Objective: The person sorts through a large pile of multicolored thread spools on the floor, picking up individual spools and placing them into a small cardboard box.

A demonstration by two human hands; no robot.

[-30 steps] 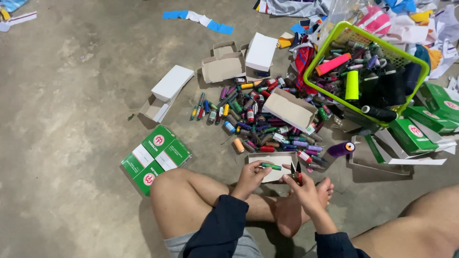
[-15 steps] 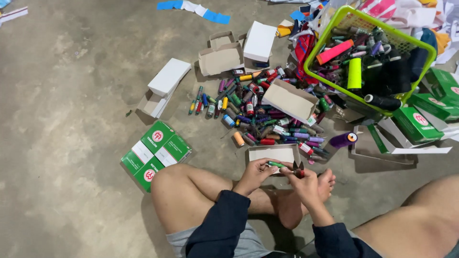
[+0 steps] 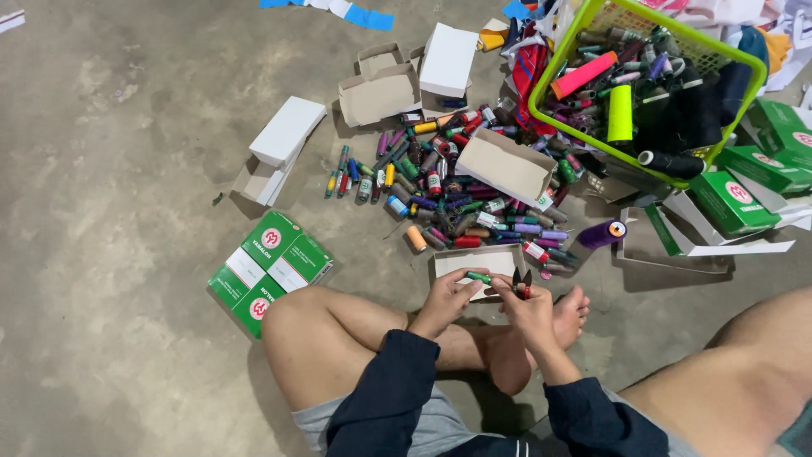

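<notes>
Spools (image 3: 474, 199), boxes (image 3: 271, 262) on concrete floor (image 3: 110, 169)

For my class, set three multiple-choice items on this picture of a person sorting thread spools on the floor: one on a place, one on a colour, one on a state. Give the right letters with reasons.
1. Where does the stack of green boxes lie?
A. inside the basket
B. on the floor by the person's left knee
C. on top of the spool pile

2. What colour is the mesh basket?
A. lime green
B. red
C. white

3. What is the state of the shallow box in front of the hands?
A. taped shut
C. crushed flat
B. open at the top

Answers:
1 B: the boxes lie on bare concrete beside the bent knee.
2 A: its rim and mesh wall are bright lime green.
3 B: its pale inside shows, just beyond the left hand, which holds a small green spool, and the right hand.
</notes>
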